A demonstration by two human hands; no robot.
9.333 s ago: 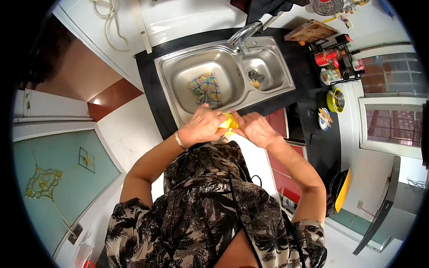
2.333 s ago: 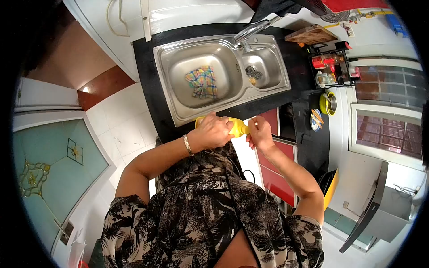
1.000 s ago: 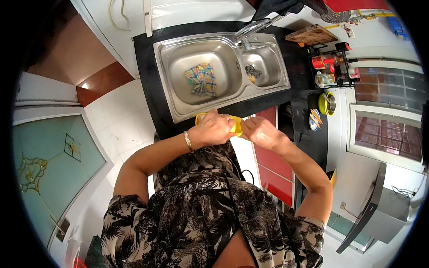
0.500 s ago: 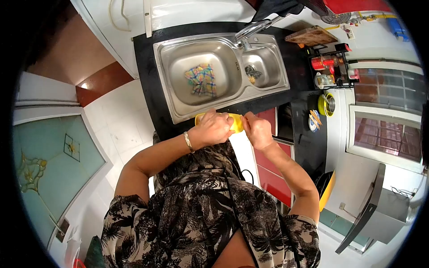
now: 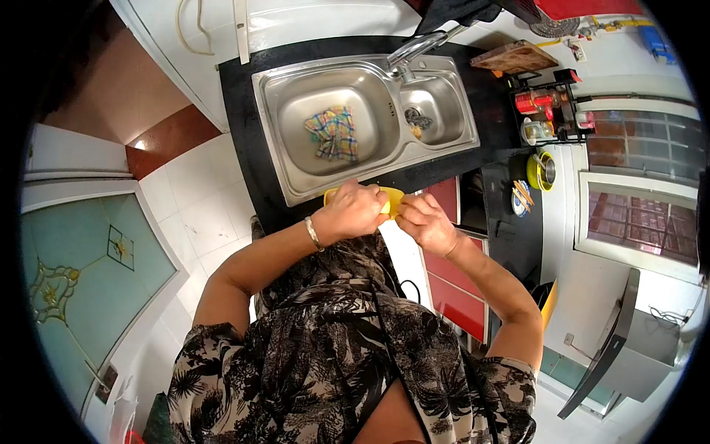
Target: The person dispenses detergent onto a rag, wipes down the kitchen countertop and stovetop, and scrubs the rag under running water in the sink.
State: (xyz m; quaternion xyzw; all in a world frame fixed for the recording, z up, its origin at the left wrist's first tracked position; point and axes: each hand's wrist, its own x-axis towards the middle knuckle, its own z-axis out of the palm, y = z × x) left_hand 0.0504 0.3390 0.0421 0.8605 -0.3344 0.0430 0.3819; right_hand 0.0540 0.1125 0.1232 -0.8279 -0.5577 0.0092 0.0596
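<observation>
My left hand (image 5: 353, 211), with a bracelet at its wrist, is wrapped round a yellow bottle (image 5: 392, 200) at the front edge of the counter. The bottle lies roughly sideways, its neck end toward the right. My right hand (image 5: 427, 223) is closed at that end, and its fingers hide the cap area. Beyond my hands, a checked cloth (image 5: 333, 135) lies crumpled in the large basin of the steel sink (image 5: 309, 185). In the small basin a dark scourer (image 5: 418, 118) sits at the drain with something yellowish.
A chrome faucet (image 5: 405, 59) rises behind the sink. At the right are a wooden cutting board (image 5: 515, 58), a black rack (image 5: 566, 111) with jars, a green bowl (image 5: 542, 172) and a plate (image 5: 519, 201) with chopsticks. Red cabinet doors (image 5: 452, 292) lie below the counter.
Earlier both hands were close together on the yellow thing; then the bottle's neck showed between them. My right hand has since shifted and turned over the neck end, while my left keeps its grip.
</observation>
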